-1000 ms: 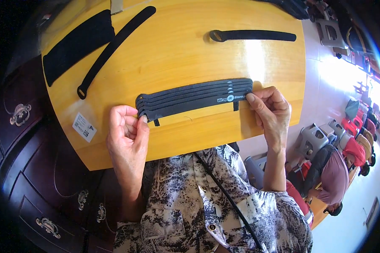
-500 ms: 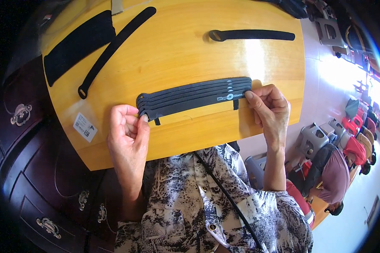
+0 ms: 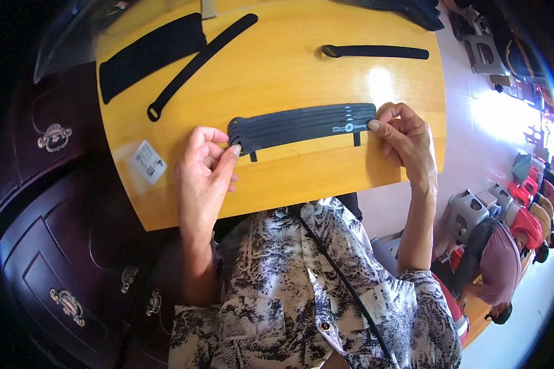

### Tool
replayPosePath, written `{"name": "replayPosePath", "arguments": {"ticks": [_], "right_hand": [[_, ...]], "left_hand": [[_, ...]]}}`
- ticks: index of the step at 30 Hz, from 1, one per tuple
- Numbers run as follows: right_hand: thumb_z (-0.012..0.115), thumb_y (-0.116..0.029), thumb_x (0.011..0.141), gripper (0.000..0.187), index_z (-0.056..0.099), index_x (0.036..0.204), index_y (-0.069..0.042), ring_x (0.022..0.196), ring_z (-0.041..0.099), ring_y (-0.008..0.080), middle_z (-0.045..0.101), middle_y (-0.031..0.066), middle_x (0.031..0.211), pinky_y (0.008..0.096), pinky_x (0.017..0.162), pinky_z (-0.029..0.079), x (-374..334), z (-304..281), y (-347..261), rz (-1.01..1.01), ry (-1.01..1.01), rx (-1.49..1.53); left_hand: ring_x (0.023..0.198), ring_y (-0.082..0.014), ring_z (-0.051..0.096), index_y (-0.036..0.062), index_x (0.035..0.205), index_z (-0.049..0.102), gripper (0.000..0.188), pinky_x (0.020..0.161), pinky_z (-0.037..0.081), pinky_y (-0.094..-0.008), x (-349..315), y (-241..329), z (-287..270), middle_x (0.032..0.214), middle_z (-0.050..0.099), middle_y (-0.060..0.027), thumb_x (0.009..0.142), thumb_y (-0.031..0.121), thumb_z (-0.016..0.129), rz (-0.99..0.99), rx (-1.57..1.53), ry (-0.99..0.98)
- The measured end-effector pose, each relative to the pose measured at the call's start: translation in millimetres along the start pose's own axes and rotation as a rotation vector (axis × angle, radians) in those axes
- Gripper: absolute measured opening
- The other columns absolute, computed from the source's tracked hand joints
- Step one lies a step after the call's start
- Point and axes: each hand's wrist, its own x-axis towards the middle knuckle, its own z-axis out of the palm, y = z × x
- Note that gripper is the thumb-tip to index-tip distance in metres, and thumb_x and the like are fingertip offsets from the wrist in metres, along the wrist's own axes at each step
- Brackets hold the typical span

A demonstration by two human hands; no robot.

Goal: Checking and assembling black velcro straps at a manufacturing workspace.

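I've got my left hand (image 3: 206,175) pinching the left end of a layered black strap stack (image 3: 301,128), my right hand (image 3: 409,142) gripping its right end. Stack's between them, toward the near edge of the worktop (image 3: 277,80). I see one loose strap (image 3: 381,51) near the far right corner; toward the far left corner, a second strap (image 3: 203,66) beside a wide black piece (image 3: 151,58). White label (image 3: 149,162) by the left edge.

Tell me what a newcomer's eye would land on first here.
Probably the stack of black straps at the middle, held at its ends by the left hand and right hand. Next, perhaps the glossy yellow table beneath, with a lone strap toward its far right.
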Motion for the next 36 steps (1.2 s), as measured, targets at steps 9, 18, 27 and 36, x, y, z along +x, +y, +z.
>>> {"name": "replayPosePath", "arguments": {"ticks": [9,18,27,36], "right_hand": [[0.072,-0.021,0.086,0.022,0.065,0.078,-0.002,0.055,0.051,0.0056,0.059,0.0,0.062,0.0228,0.049,0.041,-17,33,-9,-0.279,0.098,-0.194],[0.072,-0.028,0.086,0.032,0.062,0.072,-0.001,0.049,0.043,0.0114,0.051,0.0034,0.052,0.0286,0.049,0.038,8,36,-5,-0.32,0.097,-0.489],[0.072,-0.018,0.079,0.022,0.069,0.099,-0.01,0.11,0.052,0.0258,0.06,0.0066,0.118,0.0391,0.092,0.044,70,14,-33,-0.798,0.223,-0.721],[0.063,-0.011,0.082,0.017,0.068,0.098,-0.01,0.088,0.062,0.0221,0.064,0.0051,0.089,0.0373,0.079,0.05,23,7,-59,-0.936,0.082,-0.942]], "left_hand": [[0.067,-0.0055,0.056,0.0005,0.095,0.057,0.012,0.058,0.045,-0.0185,-13,-17,21,0.08,0.062,-0.0015,0.089,0.005,0.066,0.457,0.126,0.192],[0.064,-0.0101,0.052,0.0004,0.091,0.055,0.014,0.06,0.047,-0.0246,12,-20,27,0.076,0.058,-0.0041,0.086,0.004,0.068,0.333,0.161,0.001],[0.074,-0.0067,0.053,0.0006,0.097,0.058,0.01,0.067,0.047,-0.0208,15,-29,25,0.082,0.059,-0.0004,0.09,0.006,0.064,0.286,-0.241,-0.135],[0.088,-0.0116,0.064,0.0005,0.117,0.059,0.03,0.075,0.049,-0.0229,-11,-17,24,0.102,0.066,-0.0085,0.087,0.0,0.065,0.412,-0.236,-0.147]]}}
